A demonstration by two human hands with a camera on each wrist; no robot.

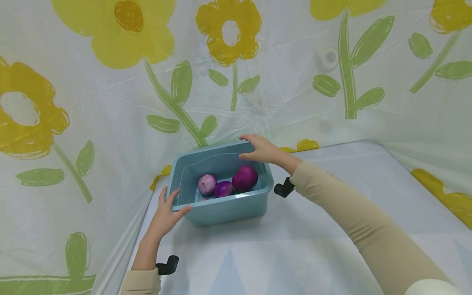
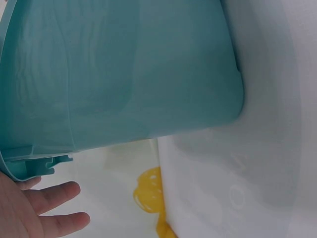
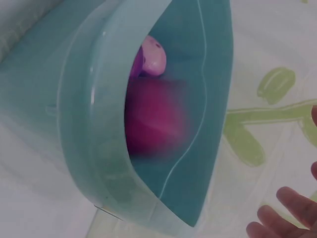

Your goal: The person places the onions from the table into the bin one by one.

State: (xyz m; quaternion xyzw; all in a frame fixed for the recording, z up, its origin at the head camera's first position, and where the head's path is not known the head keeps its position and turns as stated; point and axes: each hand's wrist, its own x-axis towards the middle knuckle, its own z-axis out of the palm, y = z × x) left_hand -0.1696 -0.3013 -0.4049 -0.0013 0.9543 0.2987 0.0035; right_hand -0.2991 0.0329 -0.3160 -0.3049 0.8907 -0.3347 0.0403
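Observation:
A blue-green plastic bin point(image 1: 228, 210) stands on the table, its open top facing up. Inside lie a pale purple ball-like piece point(image 1: 207, 184), a violet one point(image 1: 223, 189) and a large magenta one point(image 1: 245, 178); the magenta piece point(image 3: 156, 119) looks blurred in the right wrist view. My left hand point(image 1: 164, 217) is at the bin's front left corner, thumb and fingers spread around the rim. In the left wrist view its fingers point(image 2: 57, 196) are straight beside the rim. At the back right corner, my right hand point(image 1: 263, 149) reaches over the rim with spread fingers, holding nothing.
The table point(image 1: 313, 246) has a pale cloth with blue triangles. A white curtain point(image 1: 121, 106) printed with yellow flowers hangs close behind the bin and along both sides. Black wrist mounts point(image 1: 284, 187) stick out from both arms.

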